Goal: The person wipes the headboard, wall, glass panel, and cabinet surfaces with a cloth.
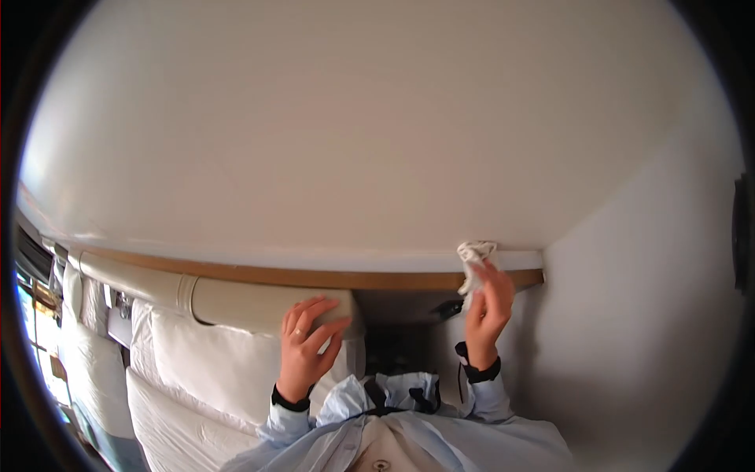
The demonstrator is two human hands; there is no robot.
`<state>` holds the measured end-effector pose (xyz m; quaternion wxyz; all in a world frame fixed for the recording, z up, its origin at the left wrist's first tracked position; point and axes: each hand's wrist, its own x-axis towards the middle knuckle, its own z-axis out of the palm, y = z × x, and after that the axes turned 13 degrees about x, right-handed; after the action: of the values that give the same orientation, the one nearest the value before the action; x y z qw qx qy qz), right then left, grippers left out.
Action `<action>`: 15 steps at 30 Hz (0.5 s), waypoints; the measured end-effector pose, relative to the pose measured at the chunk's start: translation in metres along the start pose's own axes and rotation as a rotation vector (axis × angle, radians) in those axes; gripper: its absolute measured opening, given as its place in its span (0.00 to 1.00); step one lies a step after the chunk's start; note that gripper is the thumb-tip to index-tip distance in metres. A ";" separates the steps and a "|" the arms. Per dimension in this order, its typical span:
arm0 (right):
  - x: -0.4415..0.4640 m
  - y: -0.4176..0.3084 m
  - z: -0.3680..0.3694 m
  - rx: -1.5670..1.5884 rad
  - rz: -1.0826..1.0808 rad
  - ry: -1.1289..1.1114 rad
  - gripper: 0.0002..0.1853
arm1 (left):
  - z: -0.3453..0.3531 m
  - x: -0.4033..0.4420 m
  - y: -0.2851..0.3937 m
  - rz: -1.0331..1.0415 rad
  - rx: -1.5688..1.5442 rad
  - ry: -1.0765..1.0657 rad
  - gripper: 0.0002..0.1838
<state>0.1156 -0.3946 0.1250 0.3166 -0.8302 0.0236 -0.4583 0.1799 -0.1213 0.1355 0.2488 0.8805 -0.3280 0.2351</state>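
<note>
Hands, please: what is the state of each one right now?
Left hand: open, nothing seen in it, fingers curved by the headboard; touch cannot be told.
Right hand: closed on a white cloth, at the wood-edged ledge.

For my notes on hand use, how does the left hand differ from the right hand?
The left hand is empty, with fingers spread near the beige headboard; the right hand holds a white cloth at the wooden ledge. The left hand shows a ring; on the right hand I can see none. Both are ungloved, with dark cuffs at the wrists.
</note>
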 end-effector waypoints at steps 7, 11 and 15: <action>0.030 -0.058 0.018 0.385 0.149 0.490 0.16 | 0.003 -0.006 -0.028 0.201 -0.065 0.002 0.19; 0.092 -0.109 0.036 0.202 -0.483 0.174 0.19 | 0.006 -0.009 -0.029 0.242 -0.110 -0.007 0.19; 0.139 -0.147 0.101 -0.267 -0.527 -0.356 0.34 | 0.003 -0.007 -0.023 0.264 -0.132 0.015 0.19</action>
<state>0.2376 -0.2723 0.2710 0.0750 -0.9088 -0.1877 -0.3651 0.1921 -0.1044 0.1229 0.2757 0.8096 -0.4538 0.2503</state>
